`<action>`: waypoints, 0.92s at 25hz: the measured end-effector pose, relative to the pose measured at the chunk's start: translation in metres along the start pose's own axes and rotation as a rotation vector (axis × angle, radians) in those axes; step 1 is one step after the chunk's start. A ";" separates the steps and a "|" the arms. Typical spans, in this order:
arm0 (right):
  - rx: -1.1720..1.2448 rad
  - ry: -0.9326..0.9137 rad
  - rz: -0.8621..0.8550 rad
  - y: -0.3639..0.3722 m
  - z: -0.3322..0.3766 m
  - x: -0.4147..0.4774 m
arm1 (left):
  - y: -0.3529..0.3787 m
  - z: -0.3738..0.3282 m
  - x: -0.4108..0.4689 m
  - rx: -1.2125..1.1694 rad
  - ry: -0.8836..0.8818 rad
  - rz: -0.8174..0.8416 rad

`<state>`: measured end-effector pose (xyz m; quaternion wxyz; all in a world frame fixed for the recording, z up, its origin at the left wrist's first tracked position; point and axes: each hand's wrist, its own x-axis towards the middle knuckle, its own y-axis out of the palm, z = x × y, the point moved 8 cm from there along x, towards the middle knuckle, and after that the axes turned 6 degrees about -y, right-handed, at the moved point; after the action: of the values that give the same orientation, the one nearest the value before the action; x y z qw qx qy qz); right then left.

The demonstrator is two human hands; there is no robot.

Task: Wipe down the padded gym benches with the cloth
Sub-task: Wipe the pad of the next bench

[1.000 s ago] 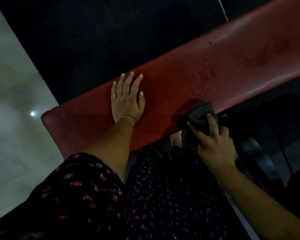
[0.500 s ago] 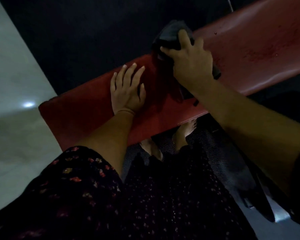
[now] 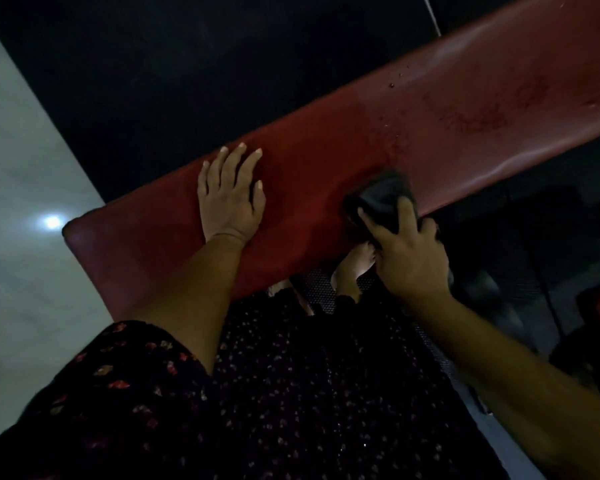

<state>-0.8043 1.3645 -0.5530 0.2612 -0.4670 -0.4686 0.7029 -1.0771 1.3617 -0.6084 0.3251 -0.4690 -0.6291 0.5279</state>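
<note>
A long red padded bench [image 3: 326,161] runs diagonally from lower left to upper right. Water droplets and a damp patch show on its right half. My left hand [image 3: 231,195] lies flat on the pad near its left end, fingers straight. My right hand [image 3: 407,251] grips a dark cloth [image 3: 381,195] at the bench's near edge, right of centre, fingers curled over it. The cloth is bunched and pressed on the pad.
Black rubber flooring [image 3: 222,71] lies beyond the bench, and pale tiled floor [image 3: 18,188] with a light reflection is at the left. My bare feet [image 3: 352,268] stand on a dark mat under the bench's near edge. Dim dark equipment [image 3: 534,258] sits at the right.
My right hand has pulled the cloth back from the bench's far edge to the near edge. My left hand has stayed flat in place.
</note>
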 end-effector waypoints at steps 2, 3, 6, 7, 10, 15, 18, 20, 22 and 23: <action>0.020 0.052 0.002 0.012 -0.020 -0.028 | -0.006 -0.004 0.000 -0.002 0.025 -0.024; 0.024 0.073 -0.001 0.015 -0.029 -0.033 | -0.009 -0.008 -0.001 0.001 0.051 -0.049; 0.005 0.085 -0.043 0.002 -0.040 -0.015 | -0.017 -0.023 -0.005 -0.005 0.106 -0.086; -0.001 0.070 -0.058 -0.007 -0.035 0.001 | -0.016 -0.030 -0.005 -0.017 0.109 -0.058; -0.094 -0.009 -0.012 -0.033 -0.009 0.068 | -0.001 -0.064 -0.003 -0.037 0.156 0.065; -0.152 -0.147 -0.017 -0.073 0.024 0.164 | 0.009 -0.084 0.003 -0.109 -0.071 0.132; -0.040 -0.006 0.020 -0.077 0.005 0.184 | 0.009 -0.092 0.000 -0.057 -0.087 0.097; 0.009 0.035 0.003 -0.074 -0.007 0.166 | 0.007 -0.099 0.001 -0.035 -0.053 0.060; -0.014 0.002 -0.023 -0.059 -0.017 0.128 | 0.007 -0.108 0.004 -0.054 -0.052 0.071; -0.025 -0.015 -0.019 -0.047 -0.023 0.105 | 0.007 -0.112 0.006 -0.068 -0.060 0.103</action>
<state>-0.8319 1.4783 -0.5565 0.2585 -0.4605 -0.4838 0.6979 -0.9765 1.4078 -0.5903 0.2623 -0.4954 -0.6312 0.5360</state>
